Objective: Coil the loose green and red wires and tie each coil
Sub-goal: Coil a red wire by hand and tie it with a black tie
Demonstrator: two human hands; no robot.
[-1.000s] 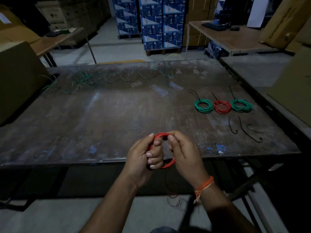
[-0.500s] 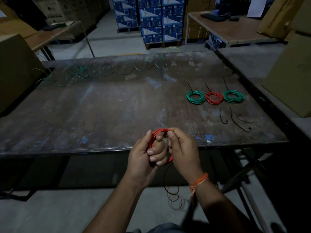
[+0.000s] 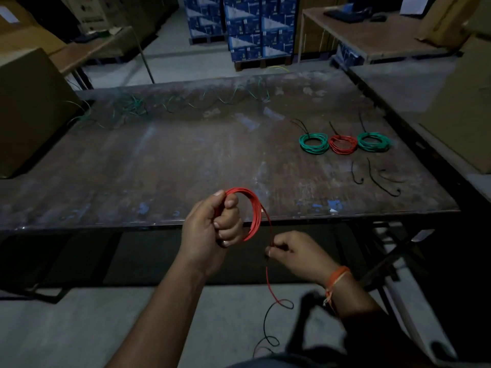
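Observation:
My left hand [image 3: 212, 229] grips a red wire coil [image 3: 254, 213] at the near edge of the worn metal table [image 3: 186, 160]. Below and to the right, my right hand [image 3: 295, 252] pinches the loose red tail [image 3: 269, 277], which hangs down toward the floor in small loops. A long loose green wire [image 3: 186, 103] snakes along the far side of the table. Three tied coils lie at the right: green [image 3: 313, 143], red [image 3: 343, 144], green [image 3: 373, 142]. Several black ties [image 3: 377, 176] lie just in front of them.
A cardboard box [image 3: 29, 110] stands on the table's left end, and another box [image 3: 462, 107] sits at the right on an adjoining surface. Stacked blue cartons [image 3: 247, 25] and wooden tables stand behind. Bare concrete floor lies below my arms.
My right hand has left the coil and dropped down to the right, now pinching the wire's tail. The left hand keeps holding the coil. The camera view has shifted slightly.

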